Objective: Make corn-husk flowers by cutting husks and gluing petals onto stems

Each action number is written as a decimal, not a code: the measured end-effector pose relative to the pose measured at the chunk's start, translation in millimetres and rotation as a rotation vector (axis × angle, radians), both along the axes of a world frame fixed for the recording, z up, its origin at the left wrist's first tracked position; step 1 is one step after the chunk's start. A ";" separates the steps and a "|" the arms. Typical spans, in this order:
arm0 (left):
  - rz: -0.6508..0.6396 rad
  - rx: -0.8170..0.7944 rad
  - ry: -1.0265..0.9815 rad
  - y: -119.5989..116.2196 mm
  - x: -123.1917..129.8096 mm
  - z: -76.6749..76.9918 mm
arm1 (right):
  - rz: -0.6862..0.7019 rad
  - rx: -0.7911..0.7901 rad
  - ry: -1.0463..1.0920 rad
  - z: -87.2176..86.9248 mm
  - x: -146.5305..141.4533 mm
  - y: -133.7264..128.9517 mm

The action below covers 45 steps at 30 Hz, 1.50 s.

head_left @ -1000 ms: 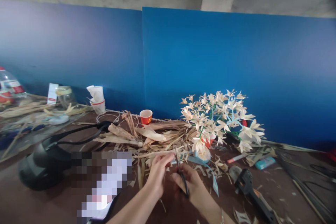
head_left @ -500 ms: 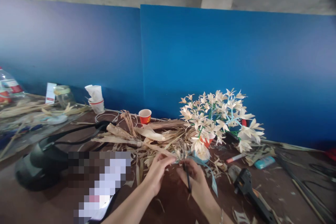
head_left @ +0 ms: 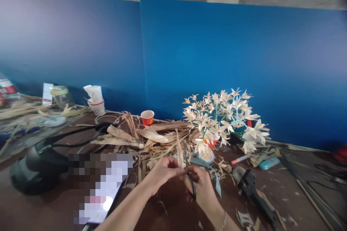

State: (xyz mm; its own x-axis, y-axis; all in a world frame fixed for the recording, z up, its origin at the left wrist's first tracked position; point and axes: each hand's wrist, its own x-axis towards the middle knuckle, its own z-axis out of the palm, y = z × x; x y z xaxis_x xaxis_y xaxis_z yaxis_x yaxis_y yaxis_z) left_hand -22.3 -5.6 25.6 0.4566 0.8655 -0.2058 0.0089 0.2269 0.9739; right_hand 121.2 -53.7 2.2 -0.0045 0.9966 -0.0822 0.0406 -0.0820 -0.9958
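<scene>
My left hand pinches a pale strip of dried corn husk between thumb and fingers, and the strip points upward. Close beside it, my right hand is closed around black-handled scissors. The blades point away from me and lie along the right side of the strip; I cannot tell whether they touch it. Just beyond my hands spreads a heap of dried husks. To the right of the heap stands a bunch of cream husk flowers on green and light-blue stems.
A black glue gun lies right of my right hand, near a turquoise packet and an orange-and-white marker. A red paper cup stands behind the heap. On the left are a phone and a black headset-like object.
The husk strip now stands up clearly between my hands, with the scissors beside it. The scissors have shifted slightly left and are more visible. The whole view has moved a little.
</scene>
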 end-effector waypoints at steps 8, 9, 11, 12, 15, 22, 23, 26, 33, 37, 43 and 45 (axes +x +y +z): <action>0.032 -0.068 -0.137 -2.7 1.7 0.6 | -0.002 -0.015 0.171 8.3 3.3 -0.1; 0.047 -0.046 -0.121 -3.2 2.3 0.3 | -0.002 -0.014 0.174 8.0 3.6 -0.1; 0.066 0.015 -0.081 -3.5 3.6 -1.1 | -0.002 -0.015 0.166 7.0 4.0 -0.1; 0.068 0.037 -0.069 -3.3 4.2 -2.0 | -0.002 -0.018 0.162 6.6 4.2 -0.2; 0.065 0.065 -0.048 -2.1 4.7 -3.4 | 0.004 -0.030 0.164 6.1 5.1 -0.4; 0.270 0.081 -0.085 4.2 0.1 1.7 | 0.086 -0.030 0.145 7.5 8.0 -3.6; 0.321 0.087 -0.117 5.5 -0.7 2.1 | 0.118 -0.047 0.138 7.6 7.2 -4.9; 0.440 0.091 -0.191 8.2 -1.9 1.4 | 0.220 -0.106 0.108 8.0 2.5 -9.6; 0.461 0.094 -0.213 6.3 3.2 -1.5 | 0.260 -0.136 0.074 6.2 -6.3 -14.5; 0.454 0.073 -0.202 4.3 6.8 -2.5 | 0.223 -0.123 0.070 6.8 -7.4 -14.1; 0.434 0.060 -0.218 3.7 7.8 -4.7 | 0.187 -0.119 0.063 6.4 -8.6 -13.2; 0.441 0.062 -0.217 3.9 7.5 -5.0 | 0.178 -0.121 0.055 5.4 -8.4 -13.2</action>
